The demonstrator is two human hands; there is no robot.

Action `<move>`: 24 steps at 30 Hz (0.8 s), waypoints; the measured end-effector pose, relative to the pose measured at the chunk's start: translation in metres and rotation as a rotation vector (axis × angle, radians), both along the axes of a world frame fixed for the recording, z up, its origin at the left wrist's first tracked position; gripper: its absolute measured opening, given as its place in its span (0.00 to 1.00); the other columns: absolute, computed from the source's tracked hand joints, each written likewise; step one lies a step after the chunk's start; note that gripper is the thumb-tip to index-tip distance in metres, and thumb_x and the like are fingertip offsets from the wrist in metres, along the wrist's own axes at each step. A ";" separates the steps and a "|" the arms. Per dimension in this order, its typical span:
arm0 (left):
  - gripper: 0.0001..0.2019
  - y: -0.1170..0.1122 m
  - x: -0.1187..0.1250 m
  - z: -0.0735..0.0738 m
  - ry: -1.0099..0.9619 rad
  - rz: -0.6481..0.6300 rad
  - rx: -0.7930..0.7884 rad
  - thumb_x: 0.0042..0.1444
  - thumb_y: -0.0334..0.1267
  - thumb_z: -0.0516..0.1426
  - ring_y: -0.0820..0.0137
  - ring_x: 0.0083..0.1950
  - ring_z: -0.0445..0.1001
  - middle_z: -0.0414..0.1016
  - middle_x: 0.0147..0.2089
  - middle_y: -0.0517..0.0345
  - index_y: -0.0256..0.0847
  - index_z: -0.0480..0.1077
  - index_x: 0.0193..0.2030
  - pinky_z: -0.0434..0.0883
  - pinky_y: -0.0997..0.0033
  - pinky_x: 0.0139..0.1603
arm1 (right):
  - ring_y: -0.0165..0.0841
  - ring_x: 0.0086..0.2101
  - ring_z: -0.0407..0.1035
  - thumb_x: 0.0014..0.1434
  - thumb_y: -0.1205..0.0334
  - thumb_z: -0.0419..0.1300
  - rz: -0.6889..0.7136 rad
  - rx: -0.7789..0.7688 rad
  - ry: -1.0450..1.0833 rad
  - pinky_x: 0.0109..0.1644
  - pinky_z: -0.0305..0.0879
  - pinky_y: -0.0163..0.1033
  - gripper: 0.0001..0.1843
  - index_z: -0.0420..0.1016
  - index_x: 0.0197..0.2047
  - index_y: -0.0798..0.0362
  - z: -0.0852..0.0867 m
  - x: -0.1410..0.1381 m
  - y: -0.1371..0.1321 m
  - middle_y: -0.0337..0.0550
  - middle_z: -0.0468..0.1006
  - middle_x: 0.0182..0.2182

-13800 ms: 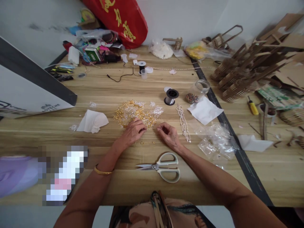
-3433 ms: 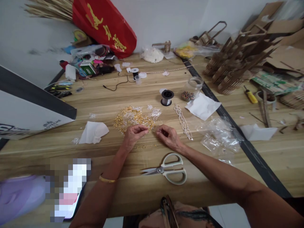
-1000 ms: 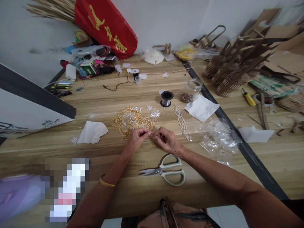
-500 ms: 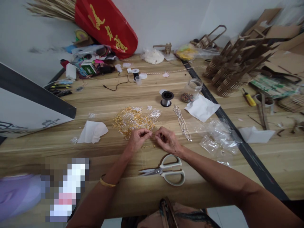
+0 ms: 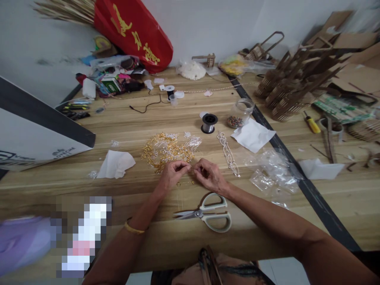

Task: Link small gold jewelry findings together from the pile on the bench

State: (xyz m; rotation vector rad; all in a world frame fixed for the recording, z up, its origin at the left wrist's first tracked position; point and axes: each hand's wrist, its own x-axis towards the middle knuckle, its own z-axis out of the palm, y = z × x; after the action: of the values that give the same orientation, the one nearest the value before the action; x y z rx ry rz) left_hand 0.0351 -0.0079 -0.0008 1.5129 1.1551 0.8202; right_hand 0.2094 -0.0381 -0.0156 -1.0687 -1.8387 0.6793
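Observation:
My left hand (image 5: 173, 175) and my right hand (image 5: 209, 175) face each other just in front of a pile of gold and silver beads and findings (image 5: 166, 150). Both are closed in a pinch, fingertips nearly meeting. Whatever they pinch is too small to make out. Between my wrists a short gold chain (image 5: 186, 183) lies on the wood. Scissors with pale handles (image 5: 204, 213) rest nearer to me, blades pointing left. Right of my right hand lies a silver chain (image 5: 228, 153). Behind the hands stands a black spool of thin wire (image 5: 209, 123).
A glass jar (image 5: 240, 113) of beads stands by a white paper sheet (image 5: 253, 134). Clear plastic bags (image 5: 271, 172) lie to the right, another white paper (image 5: 115, 164) to the left. Small woven baskets (image 5: 279, 95) crowd the back right; a white box (image 5: 38, 138) stands at left.
Both hands keep almost the same place and pinch, with only a tiny shift at the fingertips. The things on the table have stayed put.

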 end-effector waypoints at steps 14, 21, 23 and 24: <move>0.09 -0.001 0.001 0.003 -0.043 -0.027 -0.046 0.47 0.40 0.61 0.72 0.29 0.71 0.76 0.27 0.57 0.35 0.75 0.29 0.67 0.75 0.33 | 0.25 0.21 0.60 0.60 0.63 0.55 -0.005 0.000 0.001 0.24 0.57 0.31 0.06 0.68 0.32 0.53 -0.002 0.000 0.000 0.37 0.67 0.24; 0.08 0.000 0.001 0.001 -0.053 -0.048 -0.055 0.46 0.38 0.61 0.72 0.30 0.72 0.77 0.28 0.56 0.34 0.76 0.29 0.68 0.74 0.33 | 0.25 0.22 0.60 0.60 0.62 0.55 -0.017 -0.005 -0.007 0.24 0.56 0.31 0.06 0.68 0.32 0.54 -0.003 0.000 0.001 0.38 0.68 0.24; 0.08 0.001 0.001 0.001 -0.058 -0.050 -0.050 0.46 0.37 0.61 0.72 0.30 0.72 0.77 0.28 0.55 0.34 0.76 0.30 0.68 0.74 0.33 | 0.25 0.22 0.60 0.60 0.62 0.55 -0.019 0.001 -0.005 0.24 0.56 0.31 0.06 0.68 0.32 0.54 -0.003 0.000 0.001 0.37 0.68 0.24; 0.07 0.001 0.000 0.001 -0.056 -0.052 -0.046 0.46 0.37 0.61 0.71 0.30 0.73 0.77 0.28 0.55 0.34 0.76 0.30 0.68 0.74 0.33 | 0.25 0.22 0.60 0.60 0.62 0.55 -0.019 0.002 -0.004 0.24 0.56 0.31 0.06 0.68 0.32 0.54 -0.003 0.000 0.001 0.37 0.67 0.24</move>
State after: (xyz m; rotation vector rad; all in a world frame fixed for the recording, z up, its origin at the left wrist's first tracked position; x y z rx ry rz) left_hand 0.0356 -0.0072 0.0000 1.4672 1.0822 0.7917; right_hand 0.2093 -0.0374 -0.0187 -1.0855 -1.8306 0.6642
